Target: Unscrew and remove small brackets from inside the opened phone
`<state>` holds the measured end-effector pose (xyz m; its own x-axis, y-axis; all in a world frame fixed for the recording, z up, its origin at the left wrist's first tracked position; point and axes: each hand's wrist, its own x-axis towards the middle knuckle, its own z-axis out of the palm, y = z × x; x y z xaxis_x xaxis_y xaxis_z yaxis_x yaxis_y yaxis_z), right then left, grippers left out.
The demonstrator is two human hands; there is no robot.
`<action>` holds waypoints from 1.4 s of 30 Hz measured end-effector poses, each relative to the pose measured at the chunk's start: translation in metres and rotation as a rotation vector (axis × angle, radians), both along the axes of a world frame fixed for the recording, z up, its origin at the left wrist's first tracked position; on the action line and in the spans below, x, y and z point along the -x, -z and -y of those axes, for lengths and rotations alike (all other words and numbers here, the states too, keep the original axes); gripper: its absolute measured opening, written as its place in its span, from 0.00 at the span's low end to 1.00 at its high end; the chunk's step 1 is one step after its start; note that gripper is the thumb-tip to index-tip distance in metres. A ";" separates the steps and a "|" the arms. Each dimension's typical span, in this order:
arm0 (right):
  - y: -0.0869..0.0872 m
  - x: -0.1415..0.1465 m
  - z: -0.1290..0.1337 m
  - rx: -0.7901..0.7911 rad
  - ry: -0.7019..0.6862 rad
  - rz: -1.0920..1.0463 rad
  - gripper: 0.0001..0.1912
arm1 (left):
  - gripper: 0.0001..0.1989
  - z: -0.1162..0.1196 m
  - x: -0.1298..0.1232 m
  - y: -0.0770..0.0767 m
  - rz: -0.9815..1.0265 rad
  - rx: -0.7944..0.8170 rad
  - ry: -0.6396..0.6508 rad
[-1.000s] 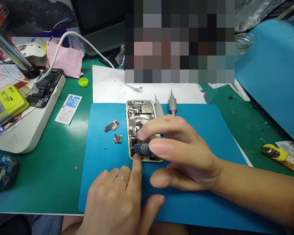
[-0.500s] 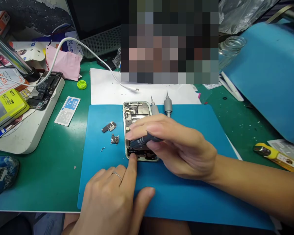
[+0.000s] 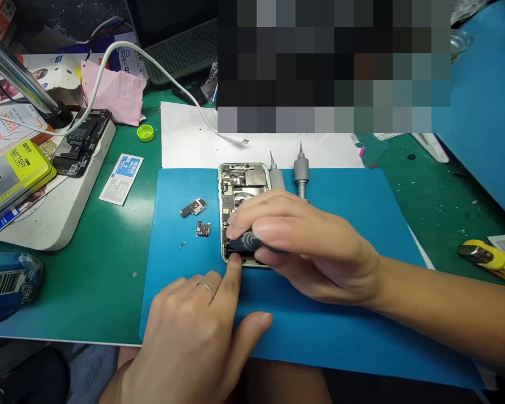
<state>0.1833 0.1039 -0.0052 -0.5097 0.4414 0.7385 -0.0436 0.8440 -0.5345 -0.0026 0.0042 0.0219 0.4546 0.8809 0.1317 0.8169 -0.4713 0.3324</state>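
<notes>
An opened phone (image 3: 252,178) lies on the blue mat with its inner parts bare. My left hand (image 3: 189,325) rests at its lower edge, the index fingertip pressed on the frame and the thumb stretched out to the side. Over the phone's lower half, my right hand (image 3: 315,241) pinches what look like dark ridged tweezers (image 3: 248,241), pointing left into the phone; my fingers hide most of them. Left of the phone lie a metal cover plate (image 3: 193,207), a small metal-framed part (image 3: 203,228) and several tiny screws (image 3: 182,246).
Two grey screwdrivers, one nearer (image 3: 276,175) and one farther right (image 3: 302,171), lie beyond my right hand. A white cable (image 3: 151,64) arches over white paper (image 3: 185,146). A green cap (image 3: 145,133), a battery box (image 3: 17,179) and a yellow cutter (image 3: 480,252) lie around the mat.
The whole view has shifted, so the mat and phone sit slightly higher and farther right. The right hand has turned slightly, with the tool still at the phone's lower left; the left fingertip stays put.
</notes>
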 end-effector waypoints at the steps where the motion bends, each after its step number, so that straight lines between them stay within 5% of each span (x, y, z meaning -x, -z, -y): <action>1: 0.001 0.001 0.000 0.010 -0.018 0.000 0.28 | 0.26 0.000 0.000 0.000 0.006 0.005 0.001; 8: 0.007 -0.003 0.001 0.115 -0.129 -0.046 0.32 | 0.27 0.000 0.002 0.000 0.045 0.029 0.013; 17: 0.006 -0.003 0.003 0.081 -0.060 -0.015 0.35 | 0.05 0.001 0.022 -0.005 0.211 -0.016 -0.147; 24: 0.000 -0.003 0.005 -0.025 0.180 -0.130 0.30 | 0.06 -0.006 0.016 0.009 0.129 -0.002 -0.182; 28: -0.004 -0.003 0.004 0.022 0.185 -0.228 0.33 | 0.06 -0.007 0.012 0.011 0.093 -0.013 -0.181; 34: -0.001 -0.009 0.007 0.003 0.166 -0.041 0.36 | 0.05 -0.007 0.010 0.011 0.105 0.004 -0.188; 42: 0.005 -0.007 0.007 0.028 0.123 -0.118 0.37 | 0.13 -0.013 0.006 0.007 0.125 -0.175 -0.073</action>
